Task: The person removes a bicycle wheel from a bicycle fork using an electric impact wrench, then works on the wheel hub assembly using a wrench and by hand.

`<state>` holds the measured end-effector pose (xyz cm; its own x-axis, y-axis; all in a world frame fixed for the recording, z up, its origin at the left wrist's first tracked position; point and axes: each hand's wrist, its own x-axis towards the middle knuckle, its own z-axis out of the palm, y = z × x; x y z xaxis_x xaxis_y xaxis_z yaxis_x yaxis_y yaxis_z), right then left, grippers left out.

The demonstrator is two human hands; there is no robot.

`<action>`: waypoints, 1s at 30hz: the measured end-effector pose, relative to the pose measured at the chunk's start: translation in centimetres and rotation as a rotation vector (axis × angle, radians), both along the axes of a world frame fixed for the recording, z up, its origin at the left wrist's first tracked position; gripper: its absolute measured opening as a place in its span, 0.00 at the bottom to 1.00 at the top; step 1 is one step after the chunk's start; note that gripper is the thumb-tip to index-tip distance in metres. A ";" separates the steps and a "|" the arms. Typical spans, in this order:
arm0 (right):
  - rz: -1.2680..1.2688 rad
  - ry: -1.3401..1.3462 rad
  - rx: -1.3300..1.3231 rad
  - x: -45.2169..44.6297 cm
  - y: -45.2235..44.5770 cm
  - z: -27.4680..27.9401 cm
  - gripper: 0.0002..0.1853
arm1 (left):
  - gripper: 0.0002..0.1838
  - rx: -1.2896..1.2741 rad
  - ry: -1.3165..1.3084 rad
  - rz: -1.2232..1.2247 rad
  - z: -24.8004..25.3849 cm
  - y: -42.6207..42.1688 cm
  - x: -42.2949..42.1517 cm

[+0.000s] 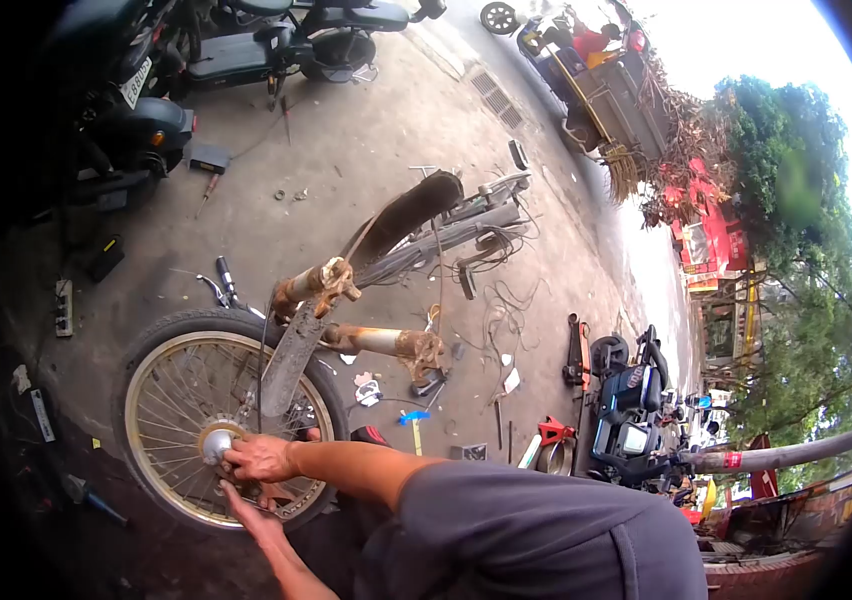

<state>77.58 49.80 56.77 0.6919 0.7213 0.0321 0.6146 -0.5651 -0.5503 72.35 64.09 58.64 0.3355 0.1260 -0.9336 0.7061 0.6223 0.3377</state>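
Observation:
A spoked wheel (118,410) with a black tyre lies tilted on the ground, attached to a rusty, dirty front fork. At its centre is a round silver hub cover (216,446). My right hand (264,458) reaches in from the right, back toward me, with its fingers closed against the hub cover. Just below it, my left hand (249,505) is curled among the spokes by the hub; whatever it grips is hidden. A worn grey mudguard (291,365) crosses the wheel between two rusty fork tubes (371,340).
Behind the fork lies the stripped bike frame (446,235) with loose cables. Parked scooters (236,60) stand upper left. A dark blue scooter (631,400) and a red jack-like tool (554,430) are at right. A power strip (65,307) lies at left; scraps litter the concrete.

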 end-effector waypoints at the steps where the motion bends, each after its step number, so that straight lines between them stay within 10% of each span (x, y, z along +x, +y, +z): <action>1: 0.002 -0.001 -0.002 0.1 -0.1 0.0 0.06 | 0.19 -0.039 -0.029 0.017 -0.9 0.5 -0.5; 30: 0.034 0.086 -0.011 0.7 -0.2 1.1 0.09 | 0.21 -0.187 -0.096 0.008 -1.2 2.1 -0.9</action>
<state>78.27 49.61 57.82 0.6665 0.7447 -0.0344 0.5848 -0.5509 -0.5954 71.42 66.21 57.45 0.4240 -0.0431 -0.9046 0.6711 0.6857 0.2819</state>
